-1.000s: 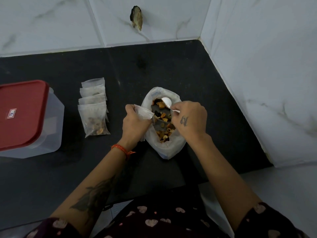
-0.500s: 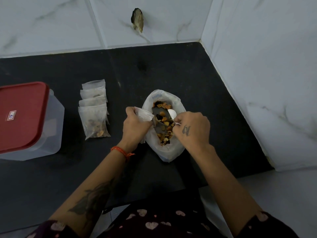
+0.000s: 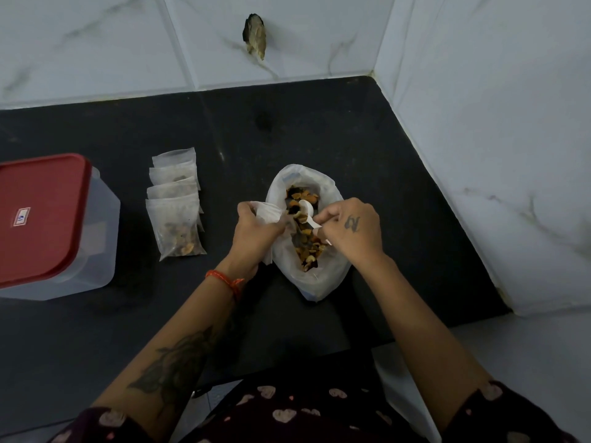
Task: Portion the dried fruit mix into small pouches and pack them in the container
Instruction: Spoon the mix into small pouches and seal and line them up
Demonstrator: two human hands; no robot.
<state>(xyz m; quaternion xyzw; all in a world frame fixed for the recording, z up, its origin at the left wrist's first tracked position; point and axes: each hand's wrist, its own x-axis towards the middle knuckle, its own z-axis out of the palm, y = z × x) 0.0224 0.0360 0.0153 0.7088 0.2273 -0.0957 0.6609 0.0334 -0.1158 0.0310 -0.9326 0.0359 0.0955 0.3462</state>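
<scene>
The right hand (image 3: 351, 227) pinched one white spoon (image 3: 308, 212) over the open bag (image 3: 323, 282) of dried fruit (image 3: 308, 247). The left hand (image 3: 256, 230) gripped one small pouch (image 3: 265, 212) beside it. Four filled pouches (image 3: 176, 206) lay overlapped nearby, one red-lidded container (image 3: 102, 231) farther left.

Spoon (image 3: 306, 208) now raised out of the dried fruit mix (image 3: 307, 241) — bowl up at the far end of the bag's (image 3: 323, 276) opening, where 0.5 s ago it sat lower among the pieces, near the right rim. Right hand (image 3: 351, 227) shifted a little toward the left hand (image 3: 256, 231), pinching the spoon's handle. Spoon bowl now just beside the mouth of the small pouch (image 3: 267, 212) — closer than a second ago.
</scene>
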